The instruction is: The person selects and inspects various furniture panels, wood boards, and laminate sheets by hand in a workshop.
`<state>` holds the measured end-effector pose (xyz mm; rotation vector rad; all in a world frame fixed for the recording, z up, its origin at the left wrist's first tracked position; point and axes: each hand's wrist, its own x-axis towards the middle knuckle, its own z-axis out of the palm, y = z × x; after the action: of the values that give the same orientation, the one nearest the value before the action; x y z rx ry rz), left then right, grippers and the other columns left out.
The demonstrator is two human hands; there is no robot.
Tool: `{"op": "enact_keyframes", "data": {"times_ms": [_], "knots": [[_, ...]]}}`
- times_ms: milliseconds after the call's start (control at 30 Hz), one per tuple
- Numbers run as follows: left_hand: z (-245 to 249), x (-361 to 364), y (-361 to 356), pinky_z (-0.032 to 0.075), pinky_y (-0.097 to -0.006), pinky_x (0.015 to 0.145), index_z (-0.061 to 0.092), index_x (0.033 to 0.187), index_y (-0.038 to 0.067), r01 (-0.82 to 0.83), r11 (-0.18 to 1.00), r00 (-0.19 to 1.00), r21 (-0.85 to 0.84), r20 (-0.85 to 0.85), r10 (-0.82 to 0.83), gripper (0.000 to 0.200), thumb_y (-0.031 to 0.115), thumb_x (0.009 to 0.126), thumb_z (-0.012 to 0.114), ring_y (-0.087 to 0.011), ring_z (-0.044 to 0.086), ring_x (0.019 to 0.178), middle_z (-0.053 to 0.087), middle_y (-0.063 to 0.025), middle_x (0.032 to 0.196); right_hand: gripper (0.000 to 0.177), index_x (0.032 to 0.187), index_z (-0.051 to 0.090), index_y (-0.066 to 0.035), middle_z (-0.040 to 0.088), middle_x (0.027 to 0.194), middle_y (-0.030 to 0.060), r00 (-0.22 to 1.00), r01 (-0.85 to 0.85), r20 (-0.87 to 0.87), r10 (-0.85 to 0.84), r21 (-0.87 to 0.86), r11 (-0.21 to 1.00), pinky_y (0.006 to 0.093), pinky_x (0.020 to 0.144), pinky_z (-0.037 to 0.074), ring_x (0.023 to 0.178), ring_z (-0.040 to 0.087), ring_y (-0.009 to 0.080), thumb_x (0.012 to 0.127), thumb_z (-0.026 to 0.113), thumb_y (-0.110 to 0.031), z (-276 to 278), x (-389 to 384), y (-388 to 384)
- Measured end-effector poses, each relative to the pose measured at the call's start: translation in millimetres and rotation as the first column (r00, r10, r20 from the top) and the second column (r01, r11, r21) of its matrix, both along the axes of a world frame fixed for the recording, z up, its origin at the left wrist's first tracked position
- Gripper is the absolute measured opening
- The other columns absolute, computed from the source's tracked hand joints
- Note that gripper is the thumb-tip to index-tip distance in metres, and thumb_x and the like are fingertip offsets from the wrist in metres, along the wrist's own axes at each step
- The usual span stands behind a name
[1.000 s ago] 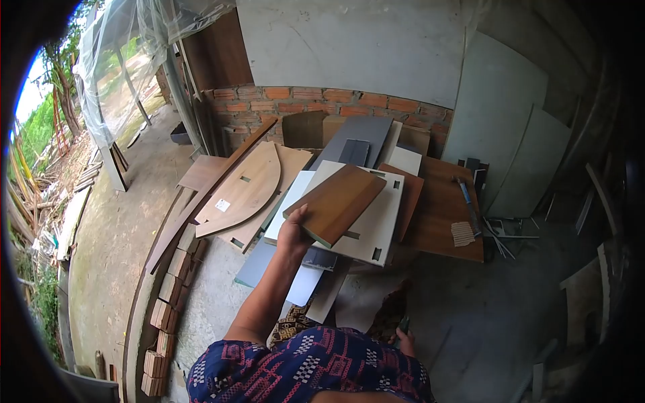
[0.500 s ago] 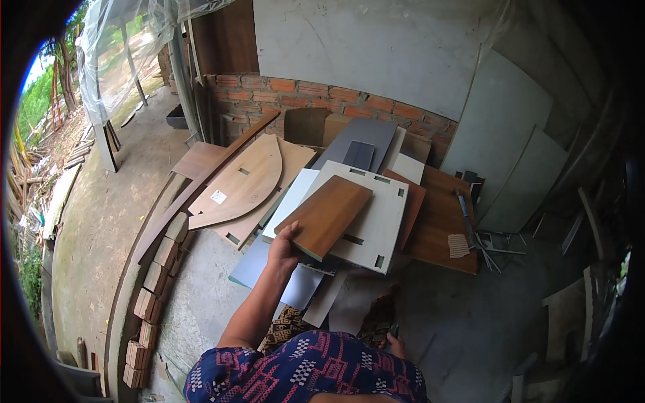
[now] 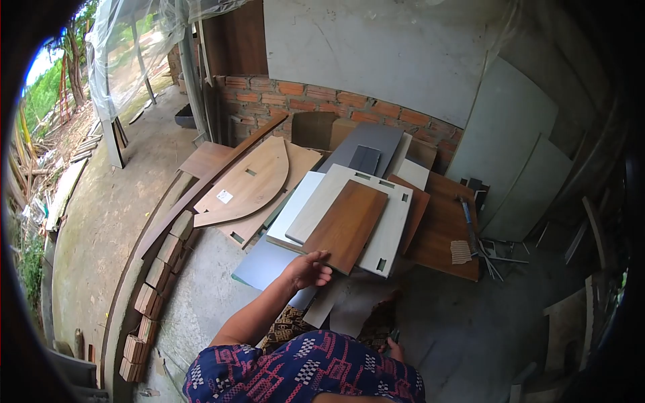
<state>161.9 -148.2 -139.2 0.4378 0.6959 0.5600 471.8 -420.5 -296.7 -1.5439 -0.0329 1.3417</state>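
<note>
The left hand (image 3: 308,270), fingers loosely curled, grip unclear, is at the near end of the brown board (image 3: 349,225), which runs lengthwise far-right.

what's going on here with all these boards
A person is handling flat boards. Their left hand is at the near edge of a brown board, which lies on a white slotted panel; how firm any grip is, I can't tell. Their right hand, low beside the body, holds a small dark object, too unclear to name. A blue-handled tool lies off to the right.
</note>
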Motion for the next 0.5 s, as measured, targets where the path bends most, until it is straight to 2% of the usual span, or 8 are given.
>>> {"op": "enact_keyframes", "data": {"times_ms": [100,133,233,333,433,500], "knots": [[7,-6,-4,0.052,-0.0325,0.052,0.038,0.128,0.013,0.105,0.991,0.994,0.089,-0.053,-0.100,0.042,0.038,0.095,0.036,-0.0242,0.063,0.064,0.062,-0.0111,0.076,0.017,0.091,0.050,-0.008,0.054,0.065,0.0062,1.000,0.017,-0.013,-0.017,-0.021,1.000,0.0331,0.050,0.045,0.054,0.055,0.0190,0.085,0.056,-0.023,-9,3,-2],[4,-10,-3,0.053,-0.0323,0.051,0.046,0.120,0.009,0.144,0.983,0.989,0.115,-0.051,-0.139,0.043,0.041,0.093,0.038,-0.0233,0.064,0.064,0.063,-0.0110,0.074,0.016,0.091,0.050,-0.009,0.054,0.065,0.0059,1.000,0.023,-0.013,-0.024,-0.037,0.999,0.0327,0.048,0.044,0.054,0.056,0.0191,0.086,0.055,-0.024,-13,5,-1],[13,-20,-4,0.053,-0.0339,0.053,0.054,0.107,0.003,0.231,0.960,0.945,0.161,-0.273,-0.181,0.043,0.040,0.092,0.043,-0.0245,0.065,0.065,0.064,-0.0128,0.075,0.017,0.092,0.050,-0.009,0.054,0.065,0.0055,1.000,0.014,-0.024,-0.017,-0.113,0.994,0.0327,0.048,0.044,0.053,0.055,0.0187,0.086,0.055,-0.024,4,-1,4],[23,-29,-8,0.052,-0.0319,0.051,0.061,0.090,0.001,0.412,0.873,0.841,0.260,-0.477,-0.255,0.042,0.042,0.087,0.052,-0.0208,0.064,0.063,0.064,-0.0114,0.071,0.017,0.093,0.048,-0.010,0.054,0.065,0.0050,1.000,-0.005,-0.010,0.004,-0.062,0.998,0.0322,0.048,0.044,0.053,0.054,0.0182,0.086,0.055,-0.024,3,-1,4],[37,-43,-11,0.051,-0.0292,0.050,0.062,0.085,0.002,0.462,0.810,0.841,0.362,-0.470,-0.269,0.040,0.041,0.085,0.055,-0.0184,0.064,0.062,0.064,-0.0098,0.069,0.018,0.094,0.047,-0.011,0.053,0.065,0.0046,0.999,0.016,-0.049,-0.024,-0.156,0.988,0.0316,0.047,0.043,0.053,0.053,0.0179,0.085,0.056,-0.024,9,-2,7],[41,-60,1,0.050,-0.0274,0.048,0.062,0.086,0.001,0.419,0.757,0.864,0.501,-0.477,-0.162,0.038,0.038,0.086,0.056,-0.0171,0.063,0.059,0.063,-0.0088,0.066,0.019,0.095,0.047,-0.012,0.052,0.065,0.0046,0.999,-0.026,0.033,0.031,-0.152,0.988,0.0316,0.047,0.043,0.054,0.053,0.0178,0.085,0.056,-0.024,25,-8,11]]}}
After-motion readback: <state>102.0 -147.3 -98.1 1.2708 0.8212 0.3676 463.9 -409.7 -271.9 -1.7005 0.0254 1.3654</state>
